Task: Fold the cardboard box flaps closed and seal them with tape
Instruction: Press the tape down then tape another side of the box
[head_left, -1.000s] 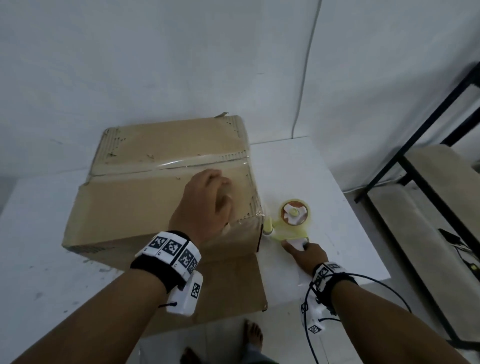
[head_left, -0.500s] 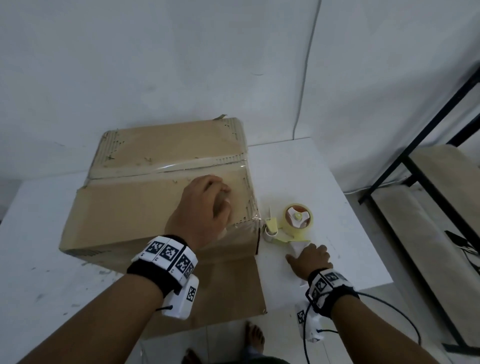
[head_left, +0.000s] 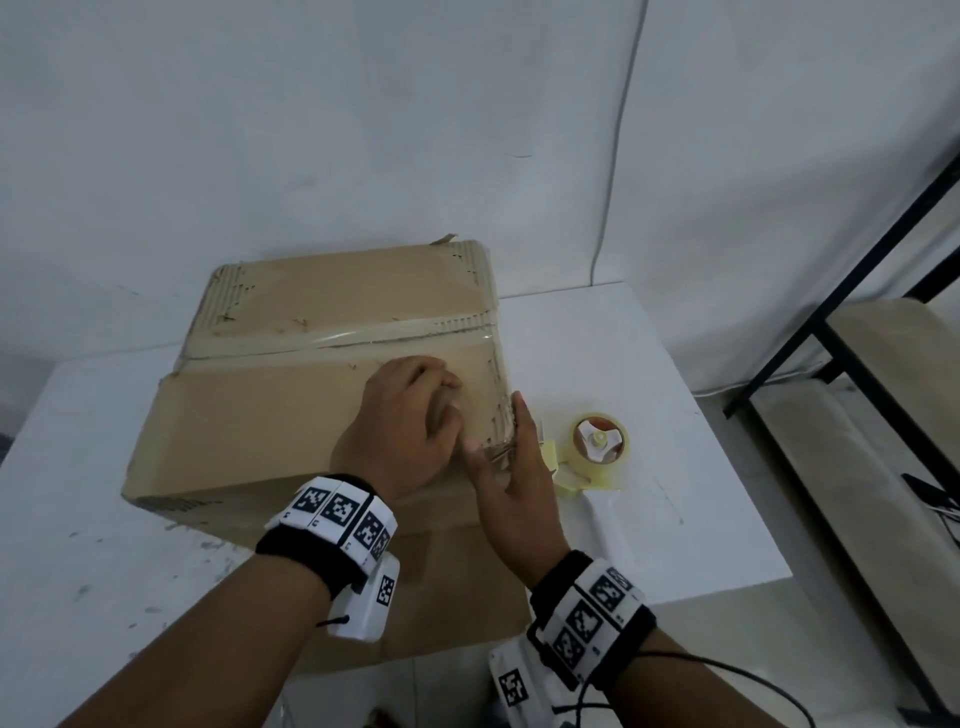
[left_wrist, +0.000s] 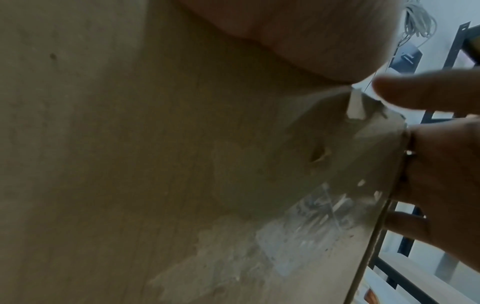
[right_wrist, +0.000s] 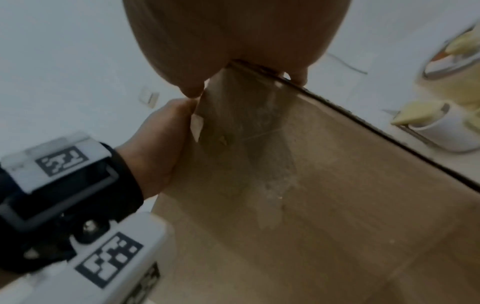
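At the cardboard box (head_left: 291, 415) corner, both grips press flat: left hand (head_left: 400, 426), right hand (head_left: 511, 483).

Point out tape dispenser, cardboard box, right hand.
tape dispenser (head_left: 597, 449): head view, on the clear tape roll around its hub.
cardboard box (head_left: 249, 415): head view, on the bare near top flap.
right hand (head_left: 514, 483): head view, on the palm at the box's right corner.
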